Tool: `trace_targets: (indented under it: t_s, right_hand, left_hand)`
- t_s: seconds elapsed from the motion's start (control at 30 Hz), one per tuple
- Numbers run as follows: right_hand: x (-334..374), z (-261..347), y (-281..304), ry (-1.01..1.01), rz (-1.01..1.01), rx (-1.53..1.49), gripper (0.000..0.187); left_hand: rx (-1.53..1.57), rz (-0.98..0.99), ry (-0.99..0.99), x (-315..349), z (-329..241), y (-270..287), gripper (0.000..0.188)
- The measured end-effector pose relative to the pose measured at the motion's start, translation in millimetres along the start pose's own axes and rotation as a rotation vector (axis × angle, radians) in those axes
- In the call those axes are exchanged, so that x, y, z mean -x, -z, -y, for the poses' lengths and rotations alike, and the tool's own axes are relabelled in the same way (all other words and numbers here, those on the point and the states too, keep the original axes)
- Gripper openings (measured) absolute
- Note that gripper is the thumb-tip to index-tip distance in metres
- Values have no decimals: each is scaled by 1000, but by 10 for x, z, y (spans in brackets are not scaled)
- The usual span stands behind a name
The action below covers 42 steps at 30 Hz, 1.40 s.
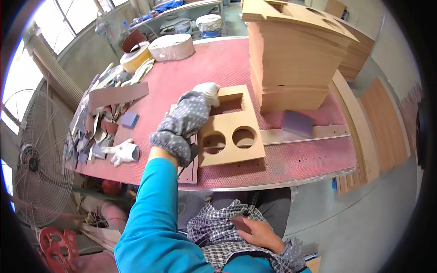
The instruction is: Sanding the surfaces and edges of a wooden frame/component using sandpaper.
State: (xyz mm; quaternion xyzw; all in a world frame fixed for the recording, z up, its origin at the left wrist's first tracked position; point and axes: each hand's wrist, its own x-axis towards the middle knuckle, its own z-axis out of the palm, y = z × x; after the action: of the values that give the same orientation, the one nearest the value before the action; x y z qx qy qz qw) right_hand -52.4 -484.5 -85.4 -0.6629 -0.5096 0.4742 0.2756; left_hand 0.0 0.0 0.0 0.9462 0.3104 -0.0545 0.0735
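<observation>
My left hand point(208, 93), in a white glove under a grey dotted sleeve cover, grips the far left corner of a wooden panel point(230, 158). Two round holes and one rectangular opening are cut through the panel. It lies tilted on the red table, over a long wooden strip point(325, 132). Low in front of my checked apron, my bare right hand point(261, 234) is closed round a reddish-brown piece of sandpaper point(240, 224). A purple-grey sanding block point(297, 123) sits on the strip, right of the panel.
A tall wooden cabinet point(296, 59) stands at the far right of the table point(223, 54). Sandpaper scraps point(102, 125), a blue block point(130, 119) and a loose white glove point(123, 152) lie at left. Beyond the table's left edge is a fan point(34, 159). Boards point(384, 123) lean at right.
</observation>
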Motion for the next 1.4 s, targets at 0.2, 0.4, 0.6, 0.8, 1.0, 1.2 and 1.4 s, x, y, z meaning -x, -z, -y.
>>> trace_targets:
  t_s: [0.2,0.4,0.6,0.8,1.0,1.2,1.4]
  right_hand:
    - [205,-110,-132,93,-339,-219,44]
    - [270,-115,256,169,-677,-141,36]
    - [270,-5,578,171,-993,16,32]
    - [162,433,602,348,-1073,258,41]
    - [-240,451,758,396,-1187,264,50]
    - [-883,25,718,416,-947,-83,39]
    - [-1043,41,719,337,-934,-190,45]
  left_hand:
    - [-165,-317,25,552,-209,457,28]
    - [-350,-757,-139,1367,-816,799,32]
    - [-429,-960,-201,1820,-1055,754,44]
    - [-311,-816,-321,2371,-1095,871,62]
    - [-71,-502,-366,2606,-1071,1052,65]
    - [6,-380,-368,2470,-957,1176,67]
    - [40,-445,-468,2275,-772,1126,66]
